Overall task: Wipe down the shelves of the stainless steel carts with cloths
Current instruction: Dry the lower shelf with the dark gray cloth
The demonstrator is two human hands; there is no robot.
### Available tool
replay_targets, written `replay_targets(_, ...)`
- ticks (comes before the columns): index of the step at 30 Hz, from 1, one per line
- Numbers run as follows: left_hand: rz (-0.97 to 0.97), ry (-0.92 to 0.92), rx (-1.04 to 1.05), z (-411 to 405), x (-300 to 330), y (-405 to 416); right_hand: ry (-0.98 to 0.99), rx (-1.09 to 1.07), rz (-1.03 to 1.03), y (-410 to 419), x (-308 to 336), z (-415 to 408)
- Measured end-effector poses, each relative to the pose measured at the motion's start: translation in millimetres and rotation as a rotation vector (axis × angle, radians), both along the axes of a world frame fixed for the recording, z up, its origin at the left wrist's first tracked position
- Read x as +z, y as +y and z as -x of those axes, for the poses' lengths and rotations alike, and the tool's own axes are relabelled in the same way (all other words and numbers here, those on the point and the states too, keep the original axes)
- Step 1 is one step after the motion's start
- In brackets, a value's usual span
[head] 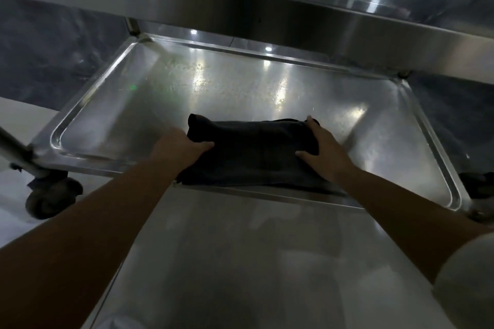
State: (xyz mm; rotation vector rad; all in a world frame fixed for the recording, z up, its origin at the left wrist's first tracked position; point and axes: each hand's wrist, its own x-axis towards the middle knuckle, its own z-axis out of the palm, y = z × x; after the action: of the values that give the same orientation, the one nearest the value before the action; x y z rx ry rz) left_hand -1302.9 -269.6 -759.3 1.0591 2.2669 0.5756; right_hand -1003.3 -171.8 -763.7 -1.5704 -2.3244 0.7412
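Head view looks down on both hands gripping one dark folded cloth [254, 152]. Left hand [179, 149] holds the cloth's left end, thumb lying over the top and the other fingers hidden beneath the fabric. Right hand [323, 152] clasps the right end, thumb on top and fingers curled round the far edge. Beneath the fingers the cloth rests on the lower shelf [133, 115] near its front rim, while an upper shelf [240, 0] overhangs beyond. Left of the hands, a caster wheel [48, 199] stands on the floor.
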Motion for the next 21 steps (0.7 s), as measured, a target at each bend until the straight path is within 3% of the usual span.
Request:
replay_targets(3, 0.057, -0.079, -0.056, -5.9, 7.4, 1.8, -0.005, 0.014, -0.03, -10.3, 1.0, -7.4)
replay_targets(10, -0.172, -0.571, 0.037, -55.4, 45.6, 29.4, 0.067, -0.038, 0.081, -23.5, 4.9, -28.1)
replay_targets(17, -0.104, -0.518, -0.32, -163.8, 57.0, 58.7, 0.349, -0.235, 0.267, -25.6, 9.6, -47.6)
replay_targets(20, -0.087, -0.631, -0.383, -184.5, 47.3, 52.6, 0.309, -0.253, 0.197, -28.8, 13.5, -51.1)
replay_targets(21, -0.145, -0.57, -0.422, -183.0, 42.5, 49.1, 0.269, -0.228, 0.14, -30.6, 14.9, -49.7)
